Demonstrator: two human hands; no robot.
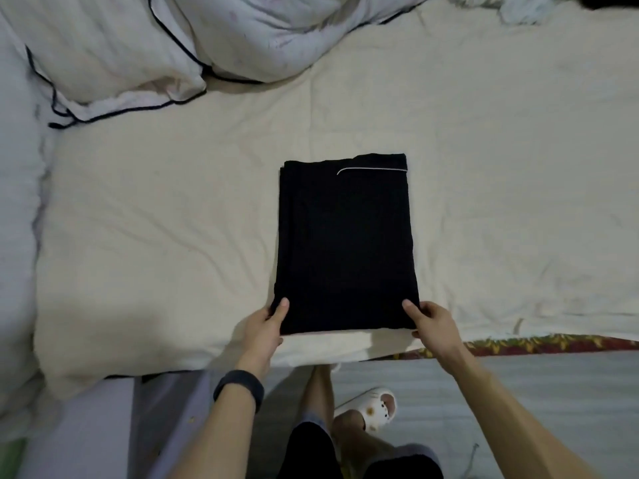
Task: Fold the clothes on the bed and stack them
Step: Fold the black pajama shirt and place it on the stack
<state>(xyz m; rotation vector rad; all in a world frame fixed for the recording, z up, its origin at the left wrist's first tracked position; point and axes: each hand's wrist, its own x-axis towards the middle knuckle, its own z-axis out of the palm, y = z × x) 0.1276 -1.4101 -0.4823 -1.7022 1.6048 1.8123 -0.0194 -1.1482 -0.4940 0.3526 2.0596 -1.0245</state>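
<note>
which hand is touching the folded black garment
Touching, both: the head view shows the left hand pinching the folded black garment at its near left corner, the right hand at its near right corner.

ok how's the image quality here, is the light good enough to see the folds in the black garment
Head view: dim, flat light, no glare; the folded black fabric garment is a nearly featureless dark block, only its thin white piping and layered left edge showing. Same head view: the wide-angle lens bows the near edge of the cream bedsheet, and the corners look soft.
</note>
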